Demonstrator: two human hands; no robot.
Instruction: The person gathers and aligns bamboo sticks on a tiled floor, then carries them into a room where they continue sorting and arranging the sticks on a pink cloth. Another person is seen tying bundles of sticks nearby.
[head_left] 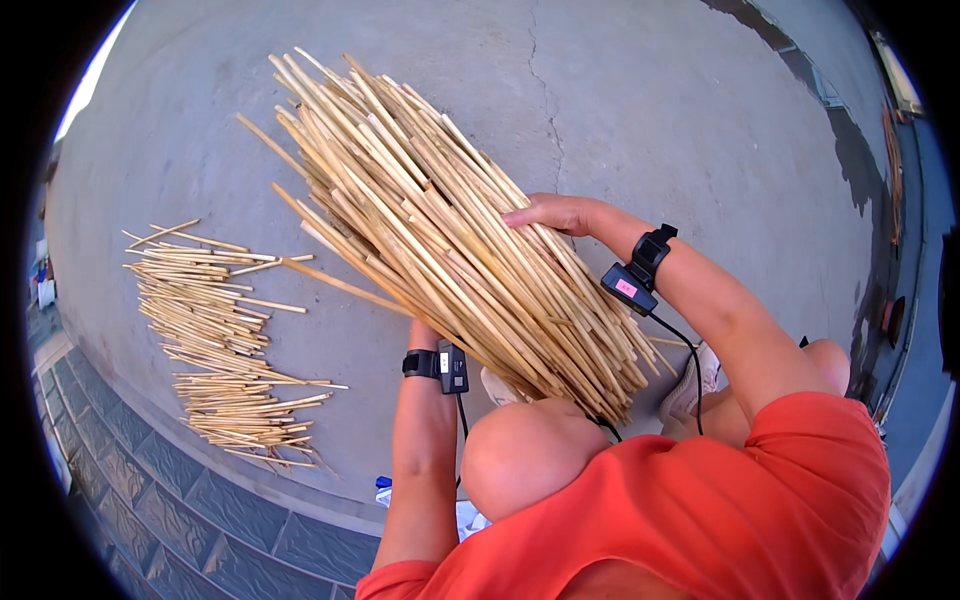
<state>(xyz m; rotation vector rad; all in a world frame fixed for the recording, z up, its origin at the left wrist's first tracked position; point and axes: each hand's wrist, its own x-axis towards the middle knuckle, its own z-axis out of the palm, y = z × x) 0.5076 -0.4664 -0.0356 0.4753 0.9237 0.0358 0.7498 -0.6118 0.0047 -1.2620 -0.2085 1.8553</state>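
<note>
A large bundle of dried, straw-coloured reed stalks (430, 230) slants across the middle, its ends fanned out at the far left and closer together near my knees. My right hand (555, 213) grips its right side with the thumb on top; the other fingers are hidden beneath. From the near left, my left hand (424, 334) reaches under the bundle and holds it there, with its fingers covered by the stalks. One loose stalk (345, 285) sticks out to the left, above my left wrist.
Shorter cut stalks (225, 340) lie in a spread-out row on the concrete floor (680, 120) at the left. Grey paving tiles (240, 505) edge the lower left. My bent knee (535, 455) and a shoe (690, 385) are close to the bundle's near end. Cables hang from both wrist devices.
</note>
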